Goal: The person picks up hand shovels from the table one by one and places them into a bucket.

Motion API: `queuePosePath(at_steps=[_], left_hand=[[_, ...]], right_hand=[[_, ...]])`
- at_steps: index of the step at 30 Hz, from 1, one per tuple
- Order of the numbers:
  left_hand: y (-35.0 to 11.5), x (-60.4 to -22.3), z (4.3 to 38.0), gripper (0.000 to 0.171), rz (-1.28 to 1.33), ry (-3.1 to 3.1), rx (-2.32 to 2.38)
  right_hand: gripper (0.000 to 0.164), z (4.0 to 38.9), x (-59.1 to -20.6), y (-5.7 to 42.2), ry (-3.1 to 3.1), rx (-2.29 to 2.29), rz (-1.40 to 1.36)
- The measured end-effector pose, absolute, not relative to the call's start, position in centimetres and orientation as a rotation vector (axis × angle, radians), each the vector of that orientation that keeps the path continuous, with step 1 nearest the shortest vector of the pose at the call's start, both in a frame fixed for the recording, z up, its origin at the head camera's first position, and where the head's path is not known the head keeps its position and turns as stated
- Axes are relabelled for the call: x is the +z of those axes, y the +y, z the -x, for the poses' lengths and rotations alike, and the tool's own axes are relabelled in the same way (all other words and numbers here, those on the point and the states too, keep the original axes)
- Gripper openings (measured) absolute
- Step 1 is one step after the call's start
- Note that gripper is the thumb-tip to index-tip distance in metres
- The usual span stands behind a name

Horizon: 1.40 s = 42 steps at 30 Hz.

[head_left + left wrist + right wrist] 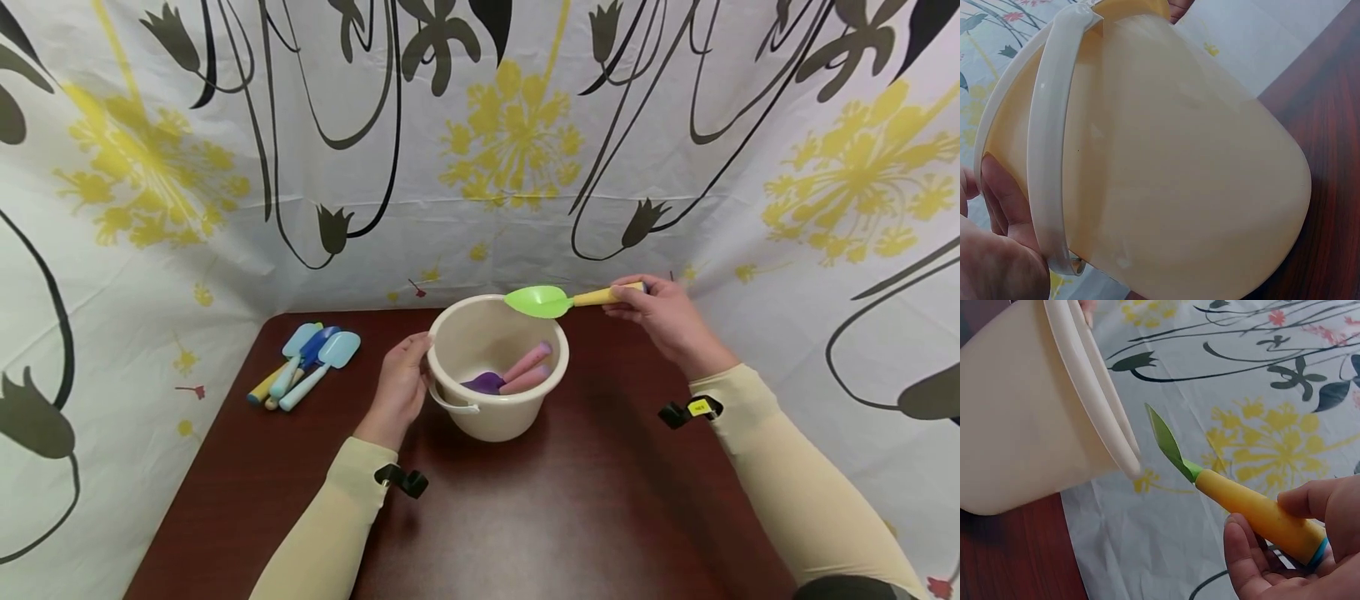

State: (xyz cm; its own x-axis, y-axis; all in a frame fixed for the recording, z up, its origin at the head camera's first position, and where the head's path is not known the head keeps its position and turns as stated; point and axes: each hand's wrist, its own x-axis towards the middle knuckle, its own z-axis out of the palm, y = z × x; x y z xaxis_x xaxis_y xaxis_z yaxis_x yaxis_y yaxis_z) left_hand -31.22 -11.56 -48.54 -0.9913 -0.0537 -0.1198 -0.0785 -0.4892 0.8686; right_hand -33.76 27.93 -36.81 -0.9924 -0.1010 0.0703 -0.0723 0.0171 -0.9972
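Trowel (581, 299) and bucket (491, 423) set the relation that mattered: in the head view the green blade overlapped the far right stretch of the rim, and in the right wrist view its tip lay just beyond that rim with no contact to be seen. The trowel's long axis ran roughly side to side, blade leftward toward the bucket's mouth, yellow handle rightward, so the right hand (660, 315) was the nearer of the 2. Its fingers grasped the handle near the butt, thumb against them, with the cream sleeve (798, 475) slanting forward and inward from the right. The left hand (397, 383) reached forward too, its fingers gripping the bucket's rim on the left side, beside the white bail (454, 407), probably to steady it on the counter (637, 508). Inside the bucket lay 2 pink handles (527, 362) and a purple head (483, 383); small blue-headed tools (340, 349) were heaped well apart, farther left.
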Motion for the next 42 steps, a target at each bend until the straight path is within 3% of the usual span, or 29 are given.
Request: queuePosePath(at_steps=[18, 42], left_hand=[[-11.6, -48.6, 31.2, 0.027, 0.194, 1.573, 2.707], [-11.3, -48.7, 31.3, 0.026, 0.22, 1.543, 2.737]], right_hand=[[0.041, 33.7, -36.5, 25.2, 2.4, -1.831, 0.288], [0.032, 34.1, -36.7, 20.8, 2.55, -1.484, 0.447]])
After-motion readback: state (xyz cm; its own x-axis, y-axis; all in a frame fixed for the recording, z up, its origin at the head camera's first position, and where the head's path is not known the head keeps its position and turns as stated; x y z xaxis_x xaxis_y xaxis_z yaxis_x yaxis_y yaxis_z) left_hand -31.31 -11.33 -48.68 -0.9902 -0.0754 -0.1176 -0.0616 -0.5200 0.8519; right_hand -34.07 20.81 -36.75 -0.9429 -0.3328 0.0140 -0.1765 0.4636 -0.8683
